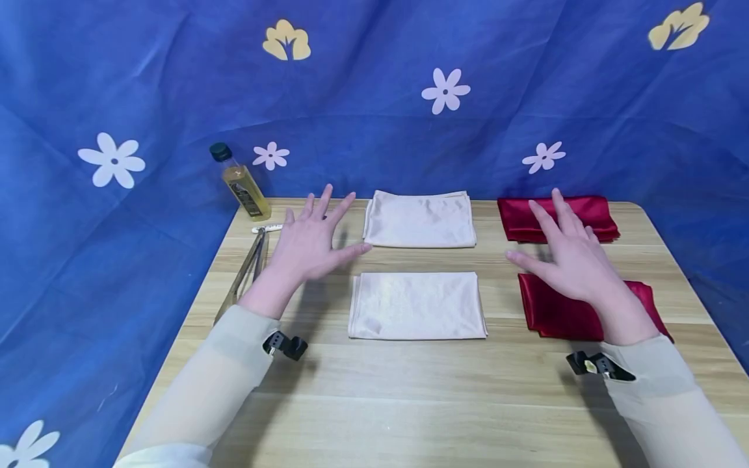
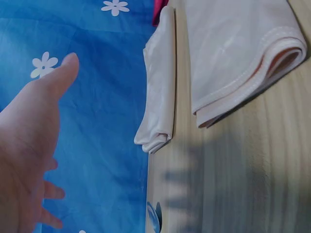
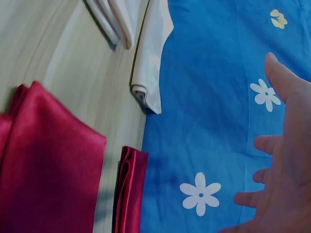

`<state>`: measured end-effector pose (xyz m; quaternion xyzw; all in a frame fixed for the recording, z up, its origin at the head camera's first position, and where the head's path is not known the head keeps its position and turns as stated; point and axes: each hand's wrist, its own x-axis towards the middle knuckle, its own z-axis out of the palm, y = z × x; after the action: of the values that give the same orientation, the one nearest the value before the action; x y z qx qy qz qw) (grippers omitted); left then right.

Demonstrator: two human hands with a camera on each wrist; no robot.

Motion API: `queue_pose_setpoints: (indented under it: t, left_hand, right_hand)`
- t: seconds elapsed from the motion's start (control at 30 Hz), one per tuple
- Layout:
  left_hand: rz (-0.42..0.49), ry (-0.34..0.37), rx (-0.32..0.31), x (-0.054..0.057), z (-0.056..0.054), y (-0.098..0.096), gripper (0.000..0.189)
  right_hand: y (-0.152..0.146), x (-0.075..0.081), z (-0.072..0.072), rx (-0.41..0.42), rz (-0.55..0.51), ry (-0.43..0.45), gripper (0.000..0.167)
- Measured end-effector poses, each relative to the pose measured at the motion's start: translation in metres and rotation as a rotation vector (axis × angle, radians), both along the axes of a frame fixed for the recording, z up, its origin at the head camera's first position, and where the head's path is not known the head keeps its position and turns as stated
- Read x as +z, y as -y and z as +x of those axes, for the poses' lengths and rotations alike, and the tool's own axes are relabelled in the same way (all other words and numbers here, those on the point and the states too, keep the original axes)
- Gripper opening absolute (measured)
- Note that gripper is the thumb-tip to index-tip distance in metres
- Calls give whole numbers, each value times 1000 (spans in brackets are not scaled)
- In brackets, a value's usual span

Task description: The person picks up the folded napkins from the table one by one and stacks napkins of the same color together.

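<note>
Fingers (image 1: 322, 203) wide apart, nothing held

From where I stand, the left grip (image 1: 307, 244) hangs above the counter (image 1: 409, 403), its thumb well away from the rest and nothing between. To its right lie two folded pieces: the far white cloth (image 1: 420, 221), just past its thumb tip, and the near white cloth (image 1: 417, 305), lower down towards its wrist. Left of that grip are what look like tongs (image 1: 238, 283), partly behind the wrist, and further out a bottle (image 1: 248, 195).

The right grip (image 1: 576, 260) is spread too, holding nothing, with the far red cloth (image 1: 597, 214) under its fingers and the near red cloth (image 1: 558, 316) under its palm and wrist.

I'd call this a hands-free step, either readiness or release; I can't tell which. All four cloths are already neatly folded. If one needs handling, the next move calls for lowering the nearer grip and pinching an edge gently, without dragging the folds loose
</note>
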<state>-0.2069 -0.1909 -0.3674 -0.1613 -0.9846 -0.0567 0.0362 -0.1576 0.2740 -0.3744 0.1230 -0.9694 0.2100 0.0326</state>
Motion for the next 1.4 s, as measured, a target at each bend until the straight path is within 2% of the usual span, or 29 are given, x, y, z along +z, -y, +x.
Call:
queue_pose_setpoints:
  t: [0.17,0.3,0.53,0.73,0.87,1.0,1.23,1.4]
  left_hand:
    - [52,-33,-11,1,-5,-2,105]
    - [88,-55,-27,2,-7,-5,102]
    - [184,-49,-13,5,-12,-11,98]
    - [258,5,10,6,-18,-14,92]
    - [335,45,25,1,-26,-13,91]
    - [449,83,37,-5,-33,-11,91]
    - [708,176,84,-12,-42,-13,84]
    - [782,215,110,-16,-46,-15,80]
  right_hand:
    - [4,5,-6,13,-141,12,99]
    - [5,6,-10,39,-250,4,89]
    - [8,4,-19,60,-364,-17,77]
    - [10,4,-25,42,-454,36,72]
    - [12,5,-30,32,-512,70,68]
    - [13,5,-35,12,-570,123,64]
    - [17,1,-46,-25,-634,192,64]
    - [20,-3,-52,-46,-681,190,58]
